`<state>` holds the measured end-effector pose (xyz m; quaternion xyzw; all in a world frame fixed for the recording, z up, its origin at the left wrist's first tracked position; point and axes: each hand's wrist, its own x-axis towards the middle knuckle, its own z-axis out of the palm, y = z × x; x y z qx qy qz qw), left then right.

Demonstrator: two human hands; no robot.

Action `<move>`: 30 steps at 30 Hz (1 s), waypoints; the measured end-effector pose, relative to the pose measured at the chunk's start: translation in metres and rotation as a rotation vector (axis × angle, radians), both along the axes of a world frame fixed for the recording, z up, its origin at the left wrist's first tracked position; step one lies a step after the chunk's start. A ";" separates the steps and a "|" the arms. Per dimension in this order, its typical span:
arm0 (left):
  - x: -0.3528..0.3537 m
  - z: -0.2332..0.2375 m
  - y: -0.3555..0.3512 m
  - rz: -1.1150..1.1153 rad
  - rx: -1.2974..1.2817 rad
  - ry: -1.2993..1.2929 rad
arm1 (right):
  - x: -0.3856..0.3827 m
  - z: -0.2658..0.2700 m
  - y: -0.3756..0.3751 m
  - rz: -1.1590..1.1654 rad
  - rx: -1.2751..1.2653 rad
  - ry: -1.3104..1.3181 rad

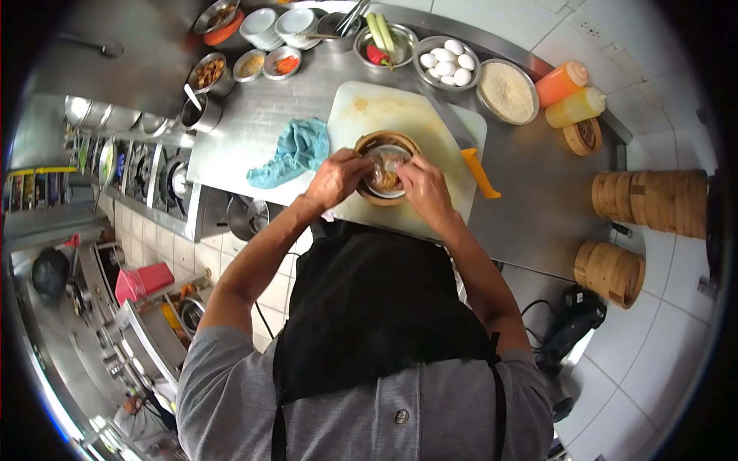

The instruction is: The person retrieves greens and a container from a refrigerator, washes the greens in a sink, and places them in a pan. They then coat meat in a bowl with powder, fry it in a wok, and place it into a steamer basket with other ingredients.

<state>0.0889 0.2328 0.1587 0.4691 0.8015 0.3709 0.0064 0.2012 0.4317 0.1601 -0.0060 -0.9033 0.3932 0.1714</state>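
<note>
A round bamboo steamer (pixel 370 141) sits on the white cutting board (pixel 357 100), with a pale dish inside it. Over the dish is a crinkled piece of clear plastic (pixel 387 163), with brownish food showing beneath or within it. My left hand (pixel 338 178) pinches the plastic at its left side, fingers closed. From the right, my right hand (pixel 425 184) pinches it too, close to the steamer's rim. A knife with a yellow handle (pixel 481 174) lies along the board's right side. Left of the board is a crumpled blue cloth (pixel 292 150).
Along the back stand a bowl of eggs (pixel 446 61), a bowl of pale crumbs (pixel 507 92), squeeze bottles (pixel 575 107), and small bowls of ingredients (pixel 282 63). Stacked bamboo steamers (pixel 649 201) are at right. A stove (pixel 171 180) is at left; another person (pixel 142 422) appears lower left.
</note>
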 end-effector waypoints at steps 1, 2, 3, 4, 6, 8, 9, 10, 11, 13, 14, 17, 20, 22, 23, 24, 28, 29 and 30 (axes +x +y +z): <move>0.002 0.008 0.003 0.008 -0.021 -0.029 | -0.005 -0.002 0.006 0.029 -0.003 -0.007; 0.002 0.012 0.003 0.000 -0.027 0.006 | -0.011 -0.004 0.011 0.039 0.019 -0.014; 0.002 0.015 0.003 -0.006 -0.034 0.041 | -0.013 -0.003 0.013 0.051 0.041 -0.018; 0.002 0.020 0.003 0.029 -0.050 0.008 | -0.014 0.016 0.012 0.026 -0.021 -0.009; 0.008 0.035 0.006 0.142 -0.035 -0.093 | -0.018 0.034 0.016 0.071 -0.060 -0.040; 0.016 0.040 0.013 0.199 -0.050 -0.083 | -0.018 0.030 0.017 0.104 -0.101 -0.077; 0.022 0.040 0.014 0.225 -0.067 -0.076 | -0.016 0.029 0.017 0.122 -0.104 -0.083; 0.025 0.041 0.014 0.256 -0.031 -0.116 | -0.019 0.031 0.020 0.085 -0.168 -0.111; 0.027 0.040 0.012 0.270 -0.033 -0.114 | -0.021 0.033 0.023 0.047 -0.233 -0.141; 0.031 0.034 0.005 0.278 -0.091 -0.042 | -0.025 0.028 0.027 0.081 -0.265 -0.153; 0.034 0.030 0.005 0.316 -0.075 -0.100 | -0.028 0.021 0.025 0.130 -0.286 -0.180; 0.044 0.034 0.014 0.375 -0.091 -0.159 | -0.037 0.024 0.003 0.239 -0.153 -0.079; 0.040 0.009 0.005 0.426 -0.094 -0.211 | -0.057 0.021 -0.014 0.310 0.021 -0.148; 0.036 0.006 0.000 0.423 0.021 -0.636 | -0.071 0.014 -0.013 0.521 -0.323 -0.149; 0.037 0.001 0.002 0.423 0.024 -0.639 | -0.070 0.008 -0.006 0.520 -0.320 -0.152; 0.039 0.003 0.007 0.471 0.048 -0.596 | -0.065 0.013 0.004 0.472 -0.316 -0.131; 0.029 0.002 0.006 0.575 0.218 -0.655 | -0.028 0.040 0.015 0.326 0.228 -0.160; 0.029 0.003 0.007 0.572 0.392 -0.884 | -0.021 0.036 0.012 0.273 0.405 -0.059; 0.023 -0.002 0.002 0.554 0.454 -1.054 | -0.020 0.021 0.007 0.232 0.378 -0.033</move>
